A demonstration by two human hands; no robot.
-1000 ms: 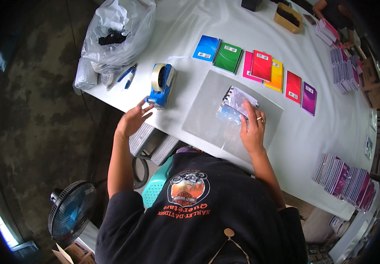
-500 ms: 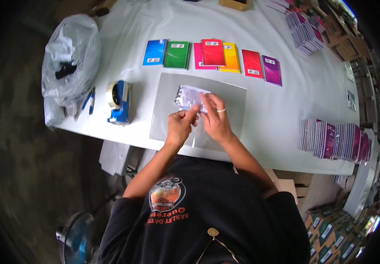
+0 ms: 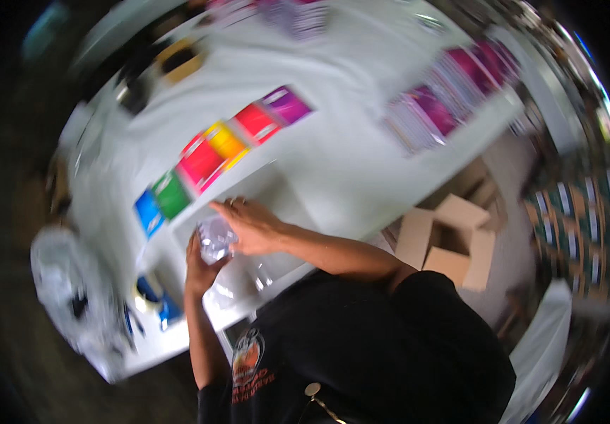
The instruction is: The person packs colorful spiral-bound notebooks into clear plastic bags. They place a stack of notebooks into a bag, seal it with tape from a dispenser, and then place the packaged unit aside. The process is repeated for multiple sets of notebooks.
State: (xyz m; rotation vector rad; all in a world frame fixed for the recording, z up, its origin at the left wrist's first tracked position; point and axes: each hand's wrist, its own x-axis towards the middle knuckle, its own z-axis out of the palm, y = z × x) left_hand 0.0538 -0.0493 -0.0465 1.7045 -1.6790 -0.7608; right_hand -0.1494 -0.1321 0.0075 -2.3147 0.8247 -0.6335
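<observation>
A small spiral-bound notebook (image 3: pixel 214 240) in clear, shiny plastic is between my two hands, over a grey sheet (image 3: pixel 287 201) on the table. My left hand (image 3: pixel 199 270) is closed on its left and lower side. My right hand (image 3: pixel 252 225) grips it from the right, fingers across its upper edge and thumb lower down. Motion blur hides the exact fingertip contact. Just beyond the hands lies a slanting row of colored notebooks: blue (image 3: pixel 149 212), green (image 3: pixel 170 196), red (image 3: pixel 201 162), yellow (image 3: pixel 226 143), another red (image 3: pixel 257 123) and purple (image 3: pixel 286 105).
Near the left corner stand a blue tape dispenser (image 3: pixel 168 309) and a clear plastic bag (image 3: pixel 72 283). Packed purple notebooks (image 3: pixel 432 113) line the right side. An open cardboard box (image 3: pixel 412 239) sits below the table edge, with stacked cartons (image 3: pixel 577 226) beyond it.
The whole view has swung round, so the table now slants and the open box shows at right. Both hands remain on the wrapped notebook, with the left shifted to its side.
</observation>
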